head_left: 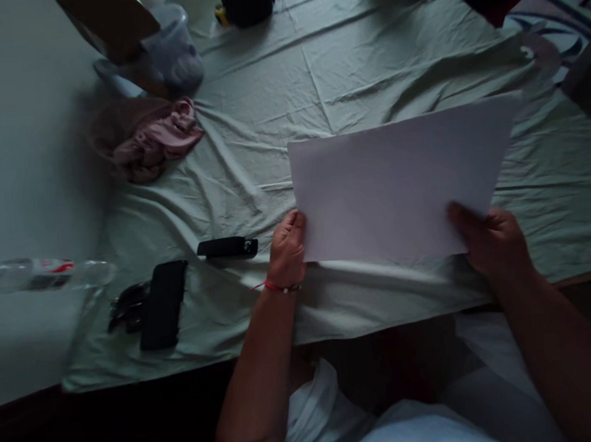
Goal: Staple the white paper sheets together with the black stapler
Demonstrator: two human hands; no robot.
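A blank white sheet of paper (384, 189) is held up above the cloth-covered table, its right side raised a little higher than its left. My left hand (287, 248) grips its lower left edge, with a red string bracelet at the wrist. At the lower right corner, my right hand (494, 239) pinches the paper, thumb on top and the other fingers partly hidden beneath. Just left of my left hand lies a black stapler-like object (228, 248). Whether the paper is one sheet or several, I cannot tell.
On the pale green cloth (258, 103) lie a black phone (164, 306) and a dark bundle, perhaps keys (130, 304). A plastic bottle (48, 273) lies at the left. Farther back are a crumpled pink cloth (155, 139), a clear bucket (175, 48) and a black object (248, 4).
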